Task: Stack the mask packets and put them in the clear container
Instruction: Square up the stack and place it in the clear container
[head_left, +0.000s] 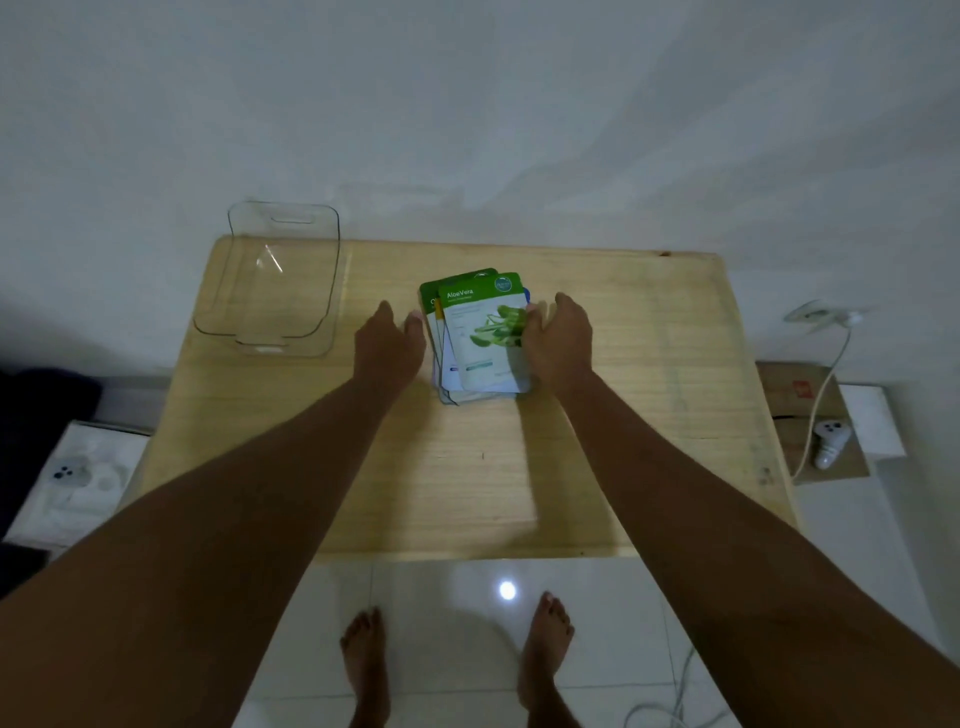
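A loose stack of mask packets (475, 343) lies on the wooden table (467, 467), slightly fanned, with a green and white Aloe Vera packet on top. My right hand (558, 340) rests on the stack's right edge, its fingers over the top packet. My left hand (389, 340) sits at the stack's left edge with its fingers spread, the thumb touching the packets. The clear container (270, 280) stands empty at the table's far left corner, well left of the stack.
A white wall runs behind the table. To the right, a cardboard box (810, 415) carries a white controller (830, 441) and a cable. A white box (78, 478) with another controller sits at the left. My bare feet stand on the tiled floor below.
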